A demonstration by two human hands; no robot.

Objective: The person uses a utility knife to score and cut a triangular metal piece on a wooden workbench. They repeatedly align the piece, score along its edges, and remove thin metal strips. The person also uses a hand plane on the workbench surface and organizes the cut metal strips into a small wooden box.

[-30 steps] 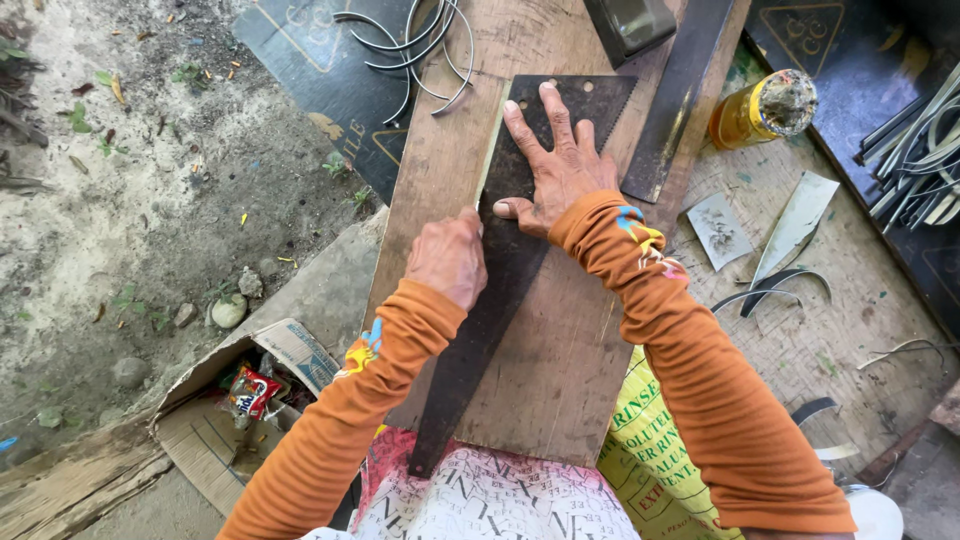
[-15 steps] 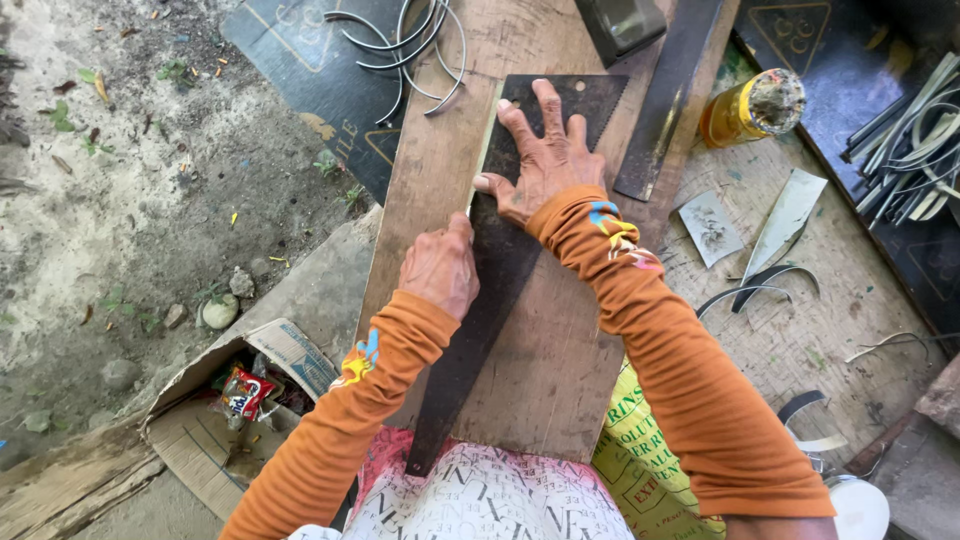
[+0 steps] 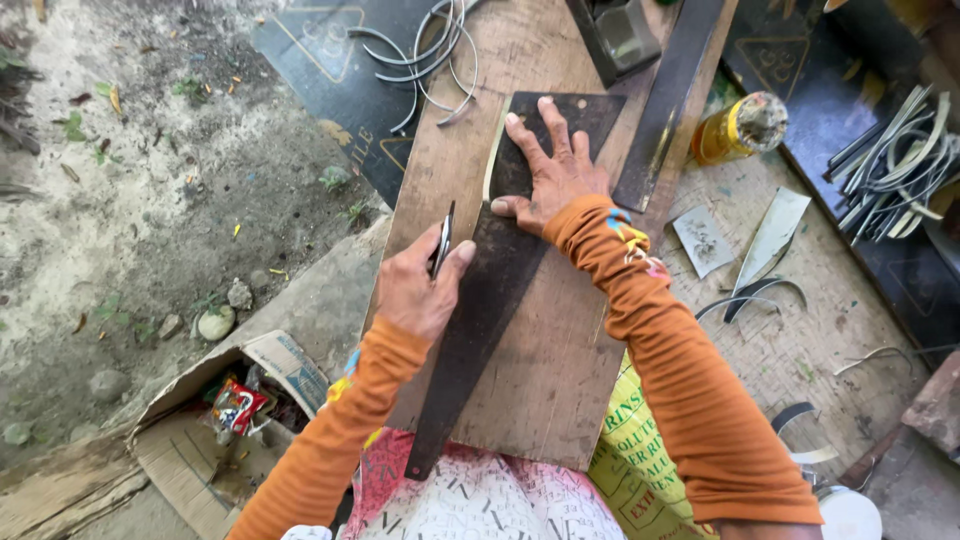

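Observation:
A long dark metal blade (image 3: 497,280) lies lengthwise on a wooden board (image 3: 545,360) across my lap. My right hand (image 3: 552,172) is spread flat on the blade's wide far end, pressing it down. My left hand (image 3: 420,285) is closed around a small thin dark tool (image 3: 443,240), held upright at the blade's left edge. Both arms wear orange sleeves.
Curved metal strips (image 3: 425,55) lie on a dark sheet beyond the board. A yellow bottle (image 3: 738,128), metal offcuts (image 3: 770,235) and a bundle of strips (image 3: 890,170) sit to the right. An open cardboard box (image 3: 235,400) lies lower left; bare ground on the left.
My left hand slid off the blade to its left edge and now holds the thin tool upright. My right hand stays pressed on the blade's wide end.

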